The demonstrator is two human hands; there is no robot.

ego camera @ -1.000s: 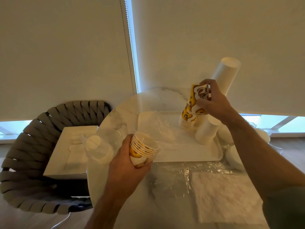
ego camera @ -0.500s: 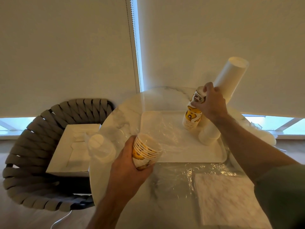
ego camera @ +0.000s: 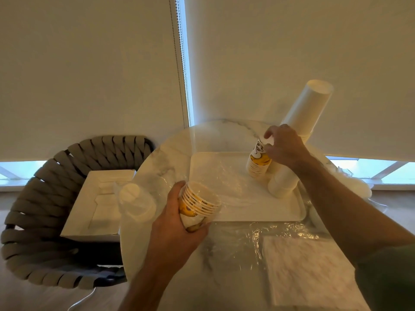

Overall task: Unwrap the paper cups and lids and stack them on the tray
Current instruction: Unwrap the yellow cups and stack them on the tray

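Cups (ego camera: 258, 162) lowered onto tray (ego camera: 292, 212), right hand (ego camera: 285, 147) grip retained; left hand (ego camera: 177, 230) grips stack (ego camera: 197, 203).

The round marble bench (ego camera: 157, 167) carries a white tray (ego camera: 258, 212) just beyond the left hand (ego camera: 177, 230). Crumpled clear wrap (ego camera: 280, 230) and a white napkin (ego camera: 310, 270) lie to the right of this hand, a wrapped stack of lids (ego camera: 134, 198) to its left.

Cream roller blinds (ego camera: 89, 75) cover bright windows behind a woven chair (ego camera: 33, 221).
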